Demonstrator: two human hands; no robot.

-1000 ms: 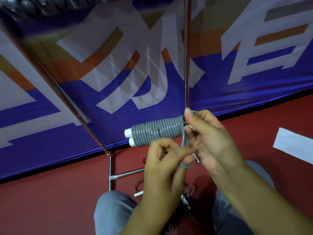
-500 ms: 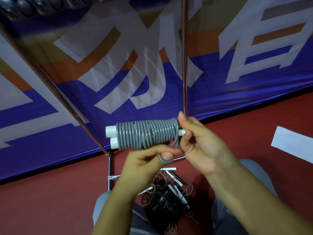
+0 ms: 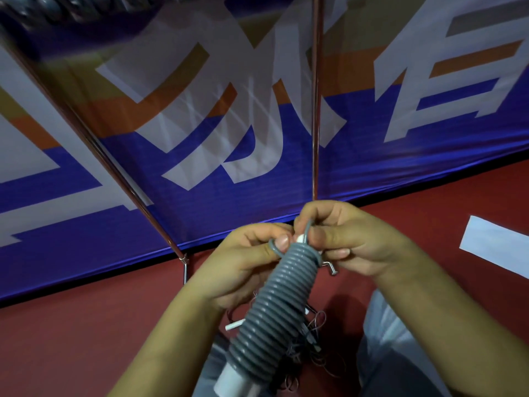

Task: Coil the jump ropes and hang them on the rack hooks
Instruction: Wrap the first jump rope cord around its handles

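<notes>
— What's under you there?
— A dark red floor [image 3: 86, 333]. A tangle of thin ropes [image 3: 309, 342] with white handles lies on it between your knees.
— Anything else down there?
— A white sheet of paper [image 3: 498, 242] lies flat, well off to your right. The rack's metal foot [image 3: 185, 270] stands by the banner's bottom edge.

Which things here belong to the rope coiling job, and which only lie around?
Belong to the job:
- grey coiled rope, white handles at its ends
- left hand and right hand, both pinching the loose rope end at the top
- rack poles
- rope pile on the floor

Lying about:
- white paper on the red floor
- banner behind
</notes>
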